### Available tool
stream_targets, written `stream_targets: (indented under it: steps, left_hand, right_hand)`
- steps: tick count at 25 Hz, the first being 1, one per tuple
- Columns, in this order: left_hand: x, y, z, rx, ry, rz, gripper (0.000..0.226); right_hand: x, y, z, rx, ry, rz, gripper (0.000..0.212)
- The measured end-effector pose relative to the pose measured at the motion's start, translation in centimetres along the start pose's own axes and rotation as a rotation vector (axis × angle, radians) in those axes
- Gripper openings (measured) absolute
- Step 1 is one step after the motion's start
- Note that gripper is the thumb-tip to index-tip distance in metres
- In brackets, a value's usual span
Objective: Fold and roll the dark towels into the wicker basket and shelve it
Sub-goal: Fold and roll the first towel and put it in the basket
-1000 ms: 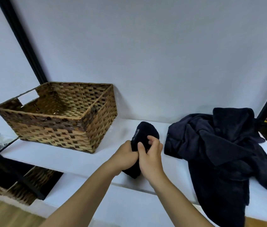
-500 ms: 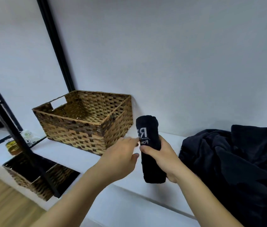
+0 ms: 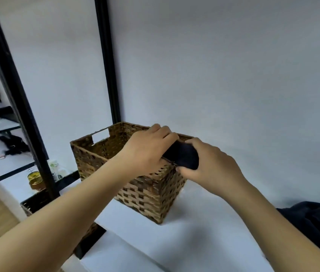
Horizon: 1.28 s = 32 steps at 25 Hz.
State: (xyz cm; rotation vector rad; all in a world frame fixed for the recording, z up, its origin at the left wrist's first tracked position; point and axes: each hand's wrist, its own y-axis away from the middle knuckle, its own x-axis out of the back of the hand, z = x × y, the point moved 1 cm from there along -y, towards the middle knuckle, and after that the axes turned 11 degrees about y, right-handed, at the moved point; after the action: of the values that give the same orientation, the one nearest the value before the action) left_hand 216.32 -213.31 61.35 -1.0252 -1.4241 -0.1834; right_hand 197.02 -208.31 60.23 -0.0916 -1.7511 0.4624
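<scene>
wicker basket [image 3: 147, 193] sitting under both hands, inside hidden | left hand [image 3: 145, 152] gripping rolled dark towel [image 3: 182, 156] over basket's near-right rim | right hand [image 3: 212, 165] curling round towel's right end | loose dark towels [image 3: 316, 222] lying below-right of right hand

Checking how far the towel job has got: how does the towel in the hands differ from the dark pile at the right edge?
The rolled towel is a tight, compact roll; the dark pile lies loose and rumpled. The rolled towel is gripped between the left hand and right hand at the wicker basket rim; the dark pile lies untouched on the white shelf. Both are dark cloth.
</scene>
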Motion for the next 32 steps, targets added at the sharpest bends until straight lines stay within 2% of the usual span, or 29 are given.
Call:
stream_targets:
  steps: [3,6,10,14,18,19,21,24,25,29,32]
  left_hand:
    - [-1.6,0.4,-7.4,0.158,0.044,-0.047,0.048]
    - [-3.3,0.3,-14.2,0.246,0.135,-0.117,0.049]
    - [-6.7,-1.9,-22.0,0.302,0.262,-0.514,0.05]
    - [-11.9,-4.1,-26.9,0.368,0.321,-0.884,0.07]
    - [-16.6,-5.7,-30.2,0.38,0.286,-1.087,0.08]
    - [-17.6,-5.7,-30.6,0.351,0.225,-1.099,0.079]
    - [-19.3,-5.6,-30.9,0.261,0.066,-1.091,0.072]
    - [-20.9,-5.6,-30.0,0.123,-0.158,-1.057,0.067]
    - [-20.7,-5.9,-29.8,0.089,-0.2,-1.026,0.07]
    - [-19.4,-6.5,-29.7,0.018,-0.238,-0.881,0.066]
    - [-19.7,-5.5,-30.0,0.027,-0.195,-0.873,0.054]
  right_hand:
    - [-2.1,-5.7,-1.9,-0.009,0.112,-0.012,0.052]
    - [-4.8,-11.4,-3.8,-0.041,0.056,-0.098,0.045]
    - [-9.3,-19.5,-5.8,-0.112,0.017,-0.417,0.048]
    - [-14.5,-25.6,-5.4,-0.297,-0.125,-0.707,0.064]
    - [-19.9,-28.8,-4.9,-0.405,-0.194,-0.898,0.076]
    - [-21.3,-29.2,-5.1,-0.419,-0.19,-0.933,0.08]
    - [-24.0,-29.9,-6.2,-0.377,-0.085,-0.987,0.074]
    - [-26.8,-30.6,-7.6,-0.08,0.307,-0.857,0.057]
    - [-27.3,-30.8,-7.7,-0.047,0.404,-0.809,0.057]
    - [-27.1,-30.4,-8.3,-0.035,0.726,-0.73,0.071]
    - [-26.2,-30.4,-9.1,0.047,0.859,-0.652,0.072]
